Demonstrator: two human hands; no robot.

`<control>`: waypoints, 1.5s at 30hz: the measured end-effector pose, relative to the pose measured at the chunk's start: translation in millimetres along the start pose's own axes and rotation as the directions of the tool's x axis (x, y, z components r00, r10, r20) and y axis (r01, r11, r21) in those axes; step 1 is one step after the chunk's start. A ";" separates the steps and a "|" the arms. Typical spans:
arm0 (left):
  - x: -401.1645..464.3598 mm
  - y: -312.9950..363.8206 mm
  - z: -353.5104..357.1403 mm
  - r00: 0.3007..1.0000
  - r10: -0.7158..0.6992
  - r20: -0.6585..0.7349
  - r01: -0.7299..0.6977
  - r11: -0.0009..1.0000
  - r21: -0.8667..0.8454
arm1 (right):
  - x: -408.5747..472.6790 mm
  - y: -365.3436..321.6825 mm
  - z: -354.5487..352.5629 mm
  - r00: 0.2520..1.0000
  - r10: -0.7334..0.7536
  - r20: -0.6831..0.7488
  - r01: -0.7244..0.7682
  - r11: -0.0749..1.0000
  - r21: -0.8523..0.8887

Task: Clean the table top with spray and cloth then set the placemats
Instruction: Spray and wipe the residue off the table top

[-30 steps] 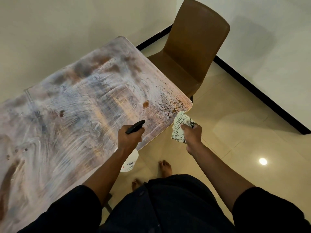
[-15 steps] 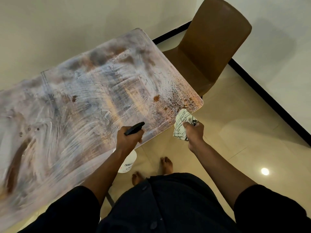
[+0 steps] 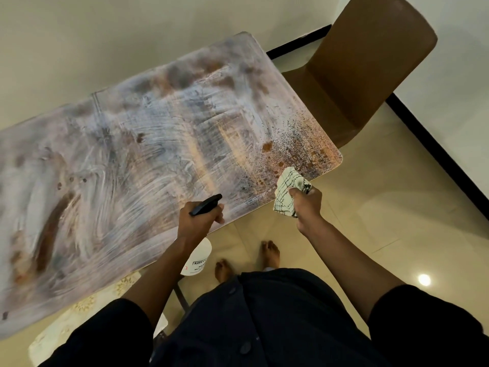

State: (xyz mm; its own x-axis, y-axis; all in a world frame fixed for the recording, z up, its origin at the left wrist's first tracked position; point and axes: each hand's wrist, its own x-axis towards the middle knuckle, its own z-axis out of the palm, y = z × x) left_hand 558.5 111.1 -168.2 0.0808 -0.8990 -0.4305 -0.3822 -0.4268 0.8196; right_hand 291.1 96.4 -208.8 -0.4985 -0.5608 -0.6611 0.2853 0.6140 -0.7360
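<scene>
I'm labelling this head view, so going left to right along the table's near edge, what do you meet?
Left hand gripping the spray bottle → right hand holding the cloth → chair.

Head view: person at table edge, spray bottle in L hand, cloth in R.

L hand [image 3: 199, 221] grips spray bottle [image 3: 198, 258], centre frame; black nozzle over table top [image 3: 127, 165], white body below the edge. R hand [image 3: 307, 205] holds bunched white cloth [image 3: 288, 192] w/ dark line pattern just off table's near corner. Top smeared w/ whitish swirls, brown spots toward right end. Brown chair [image 3: 370, 62] upper right. Bare feet [image 3: 270, 254] on tile, lower centre.
</scene>
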 end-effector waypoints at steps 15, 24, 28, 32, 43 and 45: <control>-15.6 -30.8 -43.1 1.000 -0.017 -0.024 0.016 0.999 -0.030 | -18.4 11.5 37.3 0.999 -0.029 0.030 0.029 0.999 -0.028; -24.2 -49.0 -69.1 0.999 -0.025 -0.037 0.023 0.998 -0.050 | -28.5 21.8 59.9 0.999 -0.022 0.037 0.026 0.995 -0.094; -25.4 -61.3 -81.7 0.998 -0.012 -0.055 0.011 1.000 -0.017 | -34.1 27.5 68.7 0.999 -0.015 0.031 0.018 0.995 -0.096; -27.8 -68.3 -90.5 0.998 -0.052 -0.046 0.051 0.999 -0.010 | -36.8 31.4 72.5 1.000 -0.004 0.016 0.006 0.995 -0.101; -35.0 -87.2 -117.8 0.995 -0.090 -0.032 0.089 0.996 -0.021 | -48.9 42.7 86.2 0.999 -0.032 0.007 0.033 0.992 -0.124; -33.7 -89.5 -122.1 0.997 -0.080 -0.025 0.079 0.997 -0.011 | -53.2 43.5 89.3 0.999 -0.048 0.012 0.049 0.991 -0.122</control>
State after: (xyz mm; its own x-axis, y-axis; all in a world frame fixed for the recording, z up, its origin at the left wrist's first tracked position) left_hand 702.3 167.7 -180.9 0.1338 -0.8644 -0.4848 -0.3645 -0.4978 0.7870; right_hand 403.2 103.3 -218.7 -0.5016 -0.5960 -0.6271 0.1585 0.6493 -0.7439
